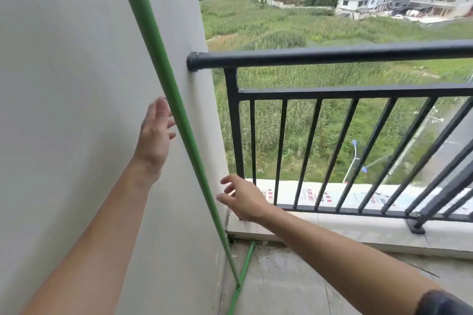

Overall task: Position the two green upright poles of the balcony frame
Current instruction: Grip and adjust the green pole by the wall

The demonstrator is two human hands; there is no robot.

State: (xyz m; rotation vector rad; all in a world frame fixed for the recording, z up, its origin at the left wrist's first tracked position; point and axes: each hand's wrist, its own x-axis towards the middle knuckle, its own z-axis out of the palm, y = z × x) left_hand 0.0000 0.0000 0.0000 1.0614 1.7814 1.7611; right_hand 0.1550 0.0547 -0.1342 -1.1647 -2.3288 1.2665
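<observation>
A tall green pole (163, 79) stands up against the gray wall (64, 84) on the left. Its bottom end meets a green floor pole (243, 271) lying on the concrete floor (294, 284) along the wall. The left hand (156, 133) is open with fingers spread, just left of the tall pole, and holds nothing. The right hand (243, 197) is open too, fingers loose, just right of the pole and empty. A black railing (332, 55) runs off to the right, with green fields far behind it.
</observation>
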